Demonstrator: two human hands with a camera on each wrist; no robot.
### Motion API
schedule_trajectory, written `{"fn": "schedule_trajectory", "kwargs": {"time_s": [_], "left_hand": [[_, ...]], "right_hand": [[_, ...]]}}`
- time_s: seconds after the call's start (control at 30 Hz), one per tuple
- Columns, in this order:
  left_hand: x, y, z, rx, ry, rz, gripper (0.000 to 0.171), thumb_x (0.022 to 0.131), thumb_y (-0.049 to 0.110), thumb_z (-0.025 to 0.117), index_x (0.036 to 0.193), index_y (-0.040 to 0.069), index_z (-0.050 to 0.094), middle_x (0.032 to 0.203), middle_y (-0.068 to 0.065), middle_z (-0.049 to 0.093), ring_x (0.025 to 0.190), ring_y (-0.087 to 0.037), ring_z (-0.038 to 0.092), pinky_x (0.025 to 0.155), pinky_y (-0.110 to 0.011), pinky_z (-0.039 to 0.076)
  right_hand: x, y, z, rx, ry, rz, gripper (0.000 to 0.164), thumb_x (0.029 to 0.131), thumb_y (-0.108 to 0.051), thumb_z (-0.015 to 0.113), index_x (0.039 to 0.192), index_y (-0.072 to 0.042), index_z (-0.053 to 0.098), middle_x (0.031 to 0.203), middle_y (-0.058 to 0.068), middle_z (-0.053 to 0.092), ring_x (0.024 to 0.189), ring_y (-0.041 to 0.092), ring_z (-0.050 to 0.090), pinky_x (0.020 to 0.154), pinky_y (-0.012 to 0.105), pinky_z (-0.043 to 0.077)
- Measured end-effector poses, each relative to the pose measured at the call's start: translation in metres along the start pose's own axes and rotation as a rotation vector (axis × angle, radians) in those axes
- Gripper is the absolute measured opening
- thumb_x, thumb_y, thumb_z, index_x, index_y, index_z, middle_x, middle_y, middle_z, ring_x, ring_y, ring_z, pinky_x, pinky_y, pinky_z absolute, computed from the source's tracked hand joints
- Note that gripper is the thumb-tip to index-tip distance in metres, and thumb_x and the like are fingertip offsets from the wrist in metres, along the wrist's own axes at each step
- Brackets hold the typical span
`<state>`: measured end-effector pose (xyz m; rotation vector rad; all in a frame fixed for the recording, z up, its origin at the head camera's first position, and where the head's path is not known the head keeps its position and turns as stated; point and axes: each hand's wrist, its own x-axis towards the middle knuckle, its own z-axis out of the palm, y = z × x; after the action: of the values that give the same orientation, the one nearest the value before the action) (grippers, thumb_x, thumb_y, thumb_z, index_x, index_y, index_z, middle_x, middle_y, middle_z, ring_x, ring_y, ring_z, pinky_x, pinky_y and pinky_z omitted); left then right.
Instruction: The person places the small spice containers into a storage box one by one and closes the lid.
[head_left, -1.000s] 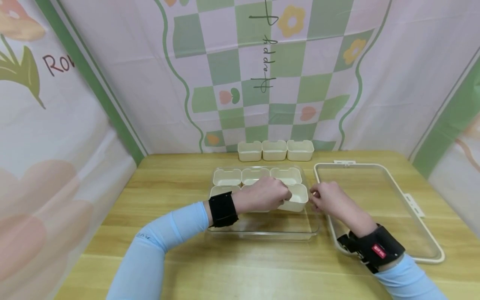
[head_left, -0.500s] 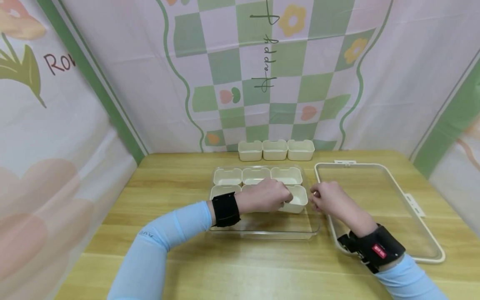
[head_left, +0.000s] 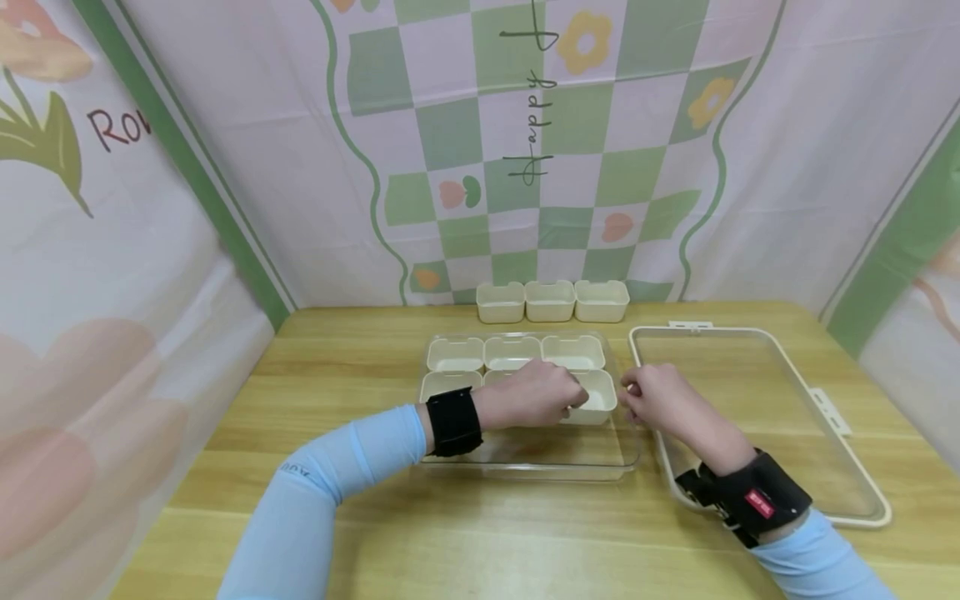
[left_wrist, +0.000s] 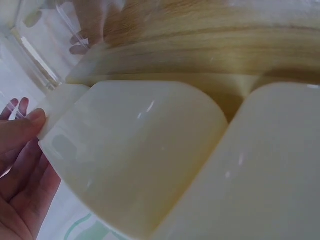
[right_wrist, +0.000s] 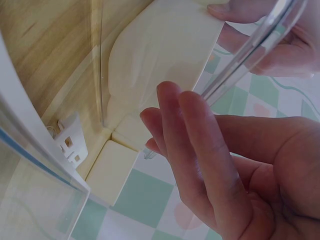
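In the head view, my left hand (head_left: 534,393) reaches across a clear plastic container (head_left: 555,471) and pinches the rim of a cream box (head_left: 600,398) at the right end of its front row. The thumb lies on that box's outer wall in the left wrist view, the fingers over its inner side. My right hand (head_left: 660,396) is at the container's right wall, its fingers loosely bent with nothing between them. Behind the held box stands a back row of cream boxes (head_left: 456,356). My left hand and wrist partly hide the other front-row boxes.
Three more cream boxes (head_left: 550,302) stand in a line by the curtain at the table's back edge. To the right, a clear lid (head_left: 757,400) with a white frame and clips lies on the wooden table (head_left: 480,550), under my right forearm.
My left hand has shifted slightly to the right along the cream box, which sits a touch lower than a second ago. My right hand stays nearly still.
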<state>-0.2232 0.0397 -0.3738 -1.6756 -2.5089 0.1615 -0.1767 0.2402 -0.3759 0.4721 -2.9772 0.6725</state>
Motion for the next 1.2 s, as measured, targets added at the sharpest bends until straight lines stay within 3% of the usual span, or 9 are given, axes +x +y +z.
{"fn": "schedule_trajectory", "kwargs": {"time_s": [0.5, 0.7, 0.93, 1.2], "left_hand": [[-0.0007, 0.0015, 0.0037, 0.084, 0.018, 0.025, 0.004, 0.083, 0.023, 0.070, 0.082, 0.021, 0.066, 0.076, 0.011, 0.062, 0.070, -0.006, 0.060, 0.057, -0.024, 0.049], [0.0001, 0.0001, 0.0028, 0.065, 0.014, 0.007, 0.008, 0.082, 0.023, 0.070, 0.079, 0.021, 0.064, 0.074, 0.011, 0.060, 0.065, -0.005, 0.057, 0.053, -0.024, 0.046], [0.0006, -0.0015, 0.0017, -0.005, -0.017, -0.035, 0.009, 0.081, 0.026, 0.073, 0.081, 0.021, 0.065, 0.081, 0.013, 0.065, 0.074, -0.005, 0.062, 0.057, -0.024, 0.049], [0.0008, -0.0033, 0.0024, -0.018, -0.021, -0.023, 0.009, 0.082, 0.027, 0.073, 0.083, 0.021, 0.066, 0.085, 0.011, 0.066, 0.080, -0.005, 0.064, 0.061, -0.024, 0.051]], "right_hand": [[0.0010, 0.0015, 0.0001, 0.044, -0.033, 0.028, 0.012, 0.086, -0.003, 0.056, 0.087, 0.003, 0.067, 0.055, -0.002, 0.061, 0.049, 0.006, 0.054, 0.048, 0.022, 0.044], [0.0009, 0.0016, -0.0001, 0.036, -0.024, 0.020, 0.011, 0.085, -0.003, 0.056, 0.084, 0.001, 0.066, 0.054, -0.003, 0.060, 0.049, 0.005, 0.053, 0.048, 0.021, 0.043], [0.0009, 0.0006, -0.0005, 0.023, -0.020, 0.020, 0.011, 0.085, -0.004, 0.056, 0.080, -0.002, 0.066, 0.053, -0.006, 0.058, 0.049, 0.005, 0.052, 0.050, 0.022, 0.042], [0.0017, 0.0012, -0.0004, 0.025, -0.028, 0.031, 0.011, 0.086, -0.004, 0.057, 0.086, 0.002, 0.067, 0.055, -0.004, 0.059, 0.050, 0.006, 0.053, 0.050, 0.022, 0.043]]}}
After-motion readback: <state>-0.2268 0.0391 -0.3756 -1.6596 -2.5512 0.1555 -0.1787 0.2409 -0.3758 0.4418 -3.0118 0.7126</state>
